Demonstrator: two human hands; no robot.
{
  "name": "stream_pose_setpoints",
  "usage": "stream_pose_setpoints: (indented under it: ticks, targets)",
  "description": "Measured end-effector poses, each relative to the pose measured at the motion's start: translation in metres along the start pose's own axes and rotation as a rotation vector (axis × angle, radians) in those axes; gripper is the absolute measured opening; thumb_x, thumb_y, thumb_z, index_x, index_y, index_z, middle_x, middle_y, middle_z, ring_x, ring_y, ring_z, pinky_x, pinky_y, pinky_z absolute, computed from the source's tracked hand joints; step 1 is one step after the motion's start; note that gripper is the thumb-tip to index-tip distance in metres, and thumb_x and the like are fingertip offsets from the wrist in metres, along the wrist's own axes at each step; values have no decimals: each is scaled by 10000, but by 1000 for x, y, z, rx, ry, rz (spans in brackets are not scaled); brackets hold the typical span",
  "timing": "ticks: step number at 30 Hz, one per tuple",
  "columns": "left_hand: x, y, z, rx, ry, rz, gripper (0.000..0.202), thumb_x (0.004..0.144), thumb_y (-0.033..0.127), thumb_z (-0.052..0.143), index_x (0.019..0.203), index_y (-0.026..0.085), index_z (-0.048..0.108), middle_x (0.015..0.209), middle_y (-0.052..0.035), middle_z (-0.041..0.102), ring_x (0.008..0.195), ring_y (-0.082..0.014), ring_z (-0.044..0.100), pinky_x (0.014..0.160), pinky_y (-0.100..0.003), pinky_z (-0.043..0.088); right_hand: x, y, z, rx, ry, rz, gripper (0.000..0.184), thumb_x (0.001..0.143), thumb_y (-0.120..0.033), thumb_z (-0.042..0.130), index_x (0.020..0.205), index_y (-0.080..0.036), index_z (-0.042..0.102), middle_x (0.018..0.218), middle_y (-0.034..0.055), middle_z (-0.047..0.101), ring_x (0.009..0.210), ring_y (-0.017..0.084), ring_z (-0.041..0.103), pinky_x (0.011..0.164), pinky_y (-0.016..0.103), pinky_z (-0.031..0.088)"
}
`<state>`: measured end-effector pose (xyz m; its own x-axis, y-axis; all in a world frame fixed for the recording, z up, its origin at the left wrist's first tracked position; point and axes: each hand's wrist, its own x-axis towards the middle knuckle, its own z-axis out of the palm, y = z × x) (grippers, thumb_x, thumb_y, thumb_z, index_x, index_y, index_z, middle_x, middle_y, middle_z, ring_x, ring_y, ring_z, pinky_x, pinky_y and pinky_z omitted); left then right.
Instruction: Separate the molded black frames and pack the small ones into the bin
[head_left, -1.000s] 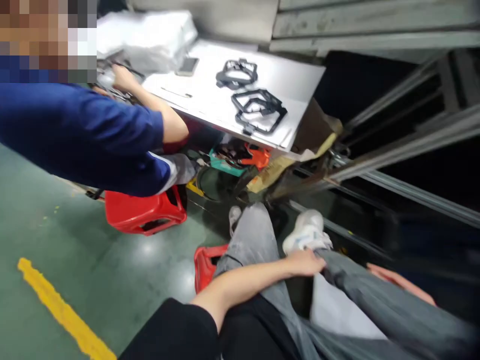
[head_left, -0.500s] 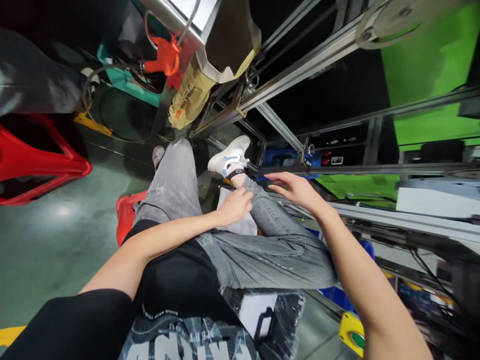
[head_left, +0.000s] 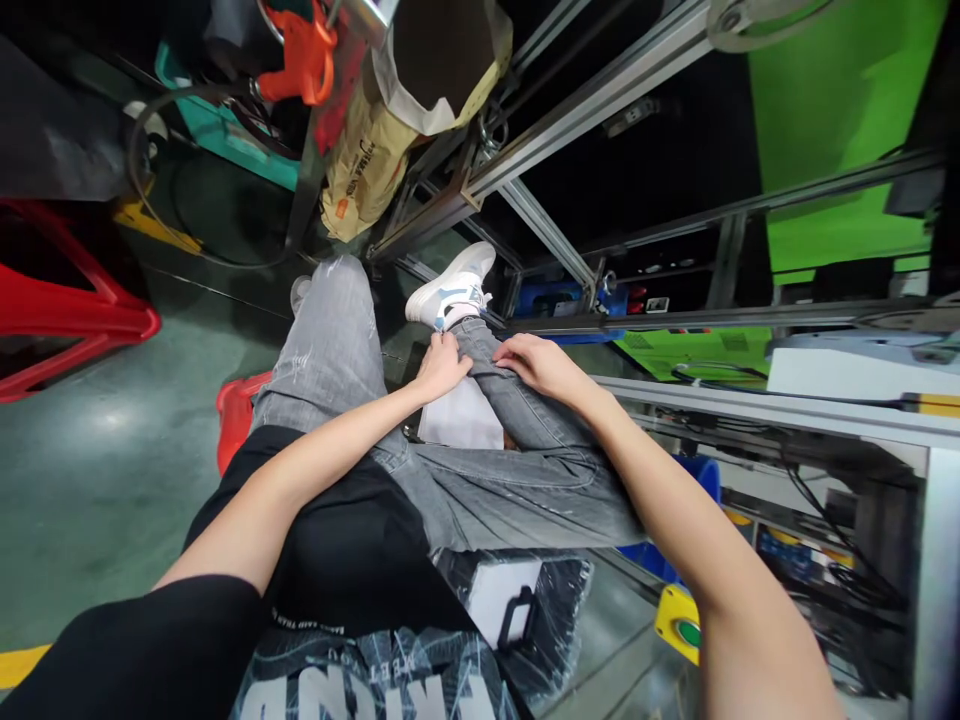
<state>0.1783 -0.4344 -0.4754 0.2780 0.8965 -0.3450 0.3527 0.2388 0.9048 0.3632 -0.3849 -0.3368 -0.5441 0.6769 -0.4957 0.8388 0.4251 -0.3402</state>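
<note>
Grey jeans cover my bent leg, and their trouser leg (head_left: pixel 517 410) runs up to a white and blue sneaker (head_left: pixel 454 287). My left hand (head_left: pixel 444 370) is closed at the lower trouser leg near the ankle, with its fingertips pinching the cloth close to the hem. On the opposite side of the same leg, my right hand (head_left: pixel 541 366) has its fingers curled together and its fingertips gripping the denim. The hem now lies down over the ankle. Below my left hand shows a pale grey flat surface (head_left: pixel 461 415), partly covered by my leg.
A metal profile frame (head_left: pixel 592 110) runs along the right and ahead. A paper bag (head_left: pixel 367 170) stands by it. Red plastic stools (head_left: pixel 90 310) are on the left, with a cable (head_left: pixel 247 262) across the floor. A yellow box with a green button (head_left: pixel 679 625) sits low right.
My right hand has come down and left onto the trouser leg. My left hand has moved up toward the ankle. The hem now covers the dark band seen there before.
</note>
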Motion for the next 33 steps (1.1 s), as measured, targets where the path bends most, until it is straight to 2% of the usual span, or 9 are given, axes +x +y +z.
stream_pose_setpoints:
  ticks: [3, 5, 9, 14, 19, 22, 25, 30, 33]
  targets:
    - [0, -4, 4, -37, -52, 80, 155, 1055, 192, 478, 1131, 173, 612, 1190, -142, 647, 1048, -270, 666, 976, -396, 539, -6, 0, -9, 12, -102, 65, 241, 1034, -319, 520, 964, -209, 723, 945, 99, 756, 867, 255, 701, 836, 376, 547]
    - [-11, 2, 9, -57, -54, 138, 152, 1056, 181, 475, 1101, 188, 619, 1166, -118, 649, 1028, -247, 651, 977, -373, 529, -8, 0, -13, 53, -130, 108, 250, 1028, -411, 594, 1091, -206, 723, 966, 86, 753, 845, 250, 698, 805, 370, 546]
    - [-40, 16, 20, -101, -76, 248, 133, 1064, 200, 499, 1071, 210, 632, 1130, -78, 635, 995, -216, 628, 946, -336, 532, -6, -4, -14, 21, -128, -19, 331, 968, -517, 734, 1121, -223, 729, 1121, 132, 723, 1038, 306, 681, 941, 429, 558]
    - [-53, 18, 24, -114, 53, 268, 147, 1084, 255, 555, 1100, 195, 688, 1258, -114, 548, 1148, -239, 598, 1037, -363, 537, -22, -12, -17, -26, -126, -46, 222, 1058, -389, 585, 917, -237, 663, 899, 90, 686, 911, 281, 643, 840, 391, 505]
    - [-47, 18, 14, -125, 66, 281, 131, 1092, 261, 583, 1122, 200, 695, 1306, -121, 575, 1183, -240, 612, 1093, -380, 528, -37, -17, -33, 44, -164, 94, 340, 1011, -571, 694, 917, -244, 698, 915, 51, 743, 847, 240, 687, 786, 339, 482]
    - [-55, 24, 15, -165, -9, 347, 152, 1115, 243, 511, 1147, 208, 655, 1212, -93, 639, 1106, -215, 663, 1033, -355, 561, -26, -21, -33, -37, -171, 201, 396, 1033, -616, 631, 1177, -263, 736, 771, 1, 722, 664, 207, 646, 684, 312, 419]
    - [-72, 31, 21, -147, -79, 356, 158, 1087, 232, 528, 1189, 217, 647, 1433, -115, 585, 1005, -189, 707, 966, -358, 598, -10, -22, -28, -194, -196, 163, 444, 1091, -413, 464, 1476, -307, 658, 786, 8, 745, 642, 212, 637, 660, 310, 360]
    - [-84, 30, 24, -81, -195, 330, 258, 1026, 181, 534, 1241, 238, 665, 1684, -119, 428, 976, -198, 747, 944, -407, 622, 3, -20, -16, -274, -318, 159, 327, 987, -284, 513, 1219, -305, 742, 818, 17, 763, 689, 219, 661, 639, 312, 324]
    - [-71, 26, 18, -126, -195, 312, 272, 1041, 220, 509, 1280, 220, 639, 1599, -131, 541, 1120, -254, 741, 1003, -430, 614, 11, -18, -9, -229, -310, 156, 216, 971, -335, 536, 1118, -283, 684, 778, 22, 746, 676, 232, 668, 636, 319, 341]
